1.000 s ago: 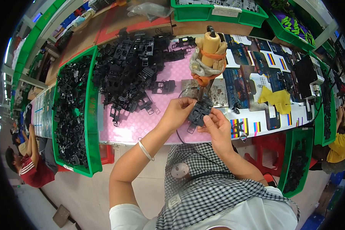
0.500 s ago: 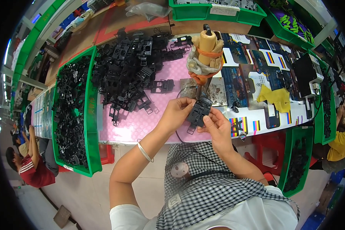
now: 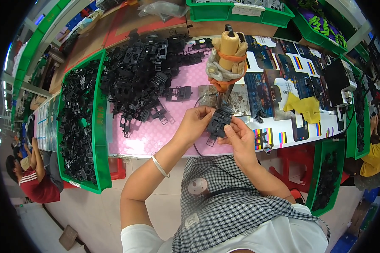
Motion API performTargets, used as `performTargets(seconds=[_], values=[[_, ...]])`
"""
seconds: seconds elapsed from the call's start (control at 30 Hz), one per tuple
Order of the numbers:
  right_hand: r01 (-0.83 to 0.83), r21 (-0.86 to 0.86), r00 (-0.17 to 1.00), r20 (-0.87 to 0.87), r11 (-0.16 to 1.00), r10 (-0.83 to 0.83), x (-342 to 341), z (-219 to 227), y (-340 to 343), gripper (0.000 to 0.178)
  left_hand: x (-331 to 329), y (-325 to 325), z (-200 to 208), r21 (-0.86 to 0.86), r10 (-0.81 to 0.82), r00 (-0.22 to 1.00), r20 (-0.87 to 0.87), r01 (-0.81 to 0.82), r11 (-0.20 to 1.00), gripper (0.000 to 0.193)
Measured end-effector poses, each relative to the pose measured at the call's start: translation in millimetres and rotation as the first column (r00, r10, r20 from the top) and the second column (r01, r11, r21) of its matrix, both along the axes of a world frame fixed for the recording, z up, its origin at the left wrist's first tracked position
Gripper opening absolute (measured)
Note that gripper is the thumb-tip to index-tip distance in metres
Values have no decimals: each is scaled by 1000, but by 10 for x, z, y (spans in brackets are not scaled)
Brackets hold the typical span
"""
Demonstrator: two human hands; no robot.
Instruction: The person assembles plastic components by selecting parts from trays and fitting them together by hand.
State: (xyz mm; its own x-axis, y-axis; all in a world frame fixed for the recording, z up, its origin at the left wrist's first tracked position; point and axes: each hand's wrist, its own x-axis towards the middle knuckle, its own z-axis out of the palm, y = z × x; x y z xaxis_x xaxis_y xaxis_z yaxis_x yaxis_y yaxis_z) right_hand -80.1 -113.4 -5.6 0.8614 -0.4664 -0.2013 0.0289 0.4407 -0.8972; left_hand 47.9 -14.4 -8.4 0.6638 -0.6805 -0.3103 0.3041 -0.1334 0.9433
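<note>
Between my two hands is a black plastic frame part [image 3: 218, 125], tilted above the pink tabletop. My left hand [image 3: 197, 122] pinches its upper left side, while my right hand [image 3: 240, 138] grips the lower right edge with thumb and fingers. Right behind the part stands a soldering-iron-like tool [image 3: 230, 50], its pale handle wrapped in cloth and orange bands and its metal shaft [image 3: 220, 100] pointing down at the part's far edge. Whether the tip touches the part is hidden. A stained metal plate [image 3: 239, 100] lies beneath the tool.
A heap of black plastic parts [image 3: 135, 76] covers the table's left side, beside a long green bin [image 3: 100, 139] of small black pieces. On the right lie a yellow cloth [image 3: 303, 108] and a black device [image 3: 340, 83]. Green trays [image 3: 217, 14] stand at the back. Co-workers sit at both sides.
The cloth-wrapped tool has shifted very slightly. Both hands keep their hold on the black part, nearly still. The co-worker at the left has moved a little.
</note>
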Motion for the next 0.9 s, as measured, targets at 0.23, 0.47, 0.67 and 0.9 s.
performTargets(seconds=[0.23, 0.47, 0.67, 0.9], values=[[2, -4, 1000, 17, 1000, -2, -5, 3, 0, 34, -13, 6, -14, 10, -7, 1000, -7, 7, 1000, 19], [8, 14, 1000, 27, 1000, -8, 4, -10, 6, 35, 13, 20, -6, 22, -31, 998, -51, 32, 999, 18], [7, 8, 1000, 27, 1000, -7, 4, -15, -3, 36, -7, 4, -38, -26, -9, 1000, 1, 9, 1000, 19], [3, 39, 1000, 7, 999, -3, -18, -39, 3, 37, -25, 24, -19, -30, -4, 1000, -19, 3, 1000, 19]])
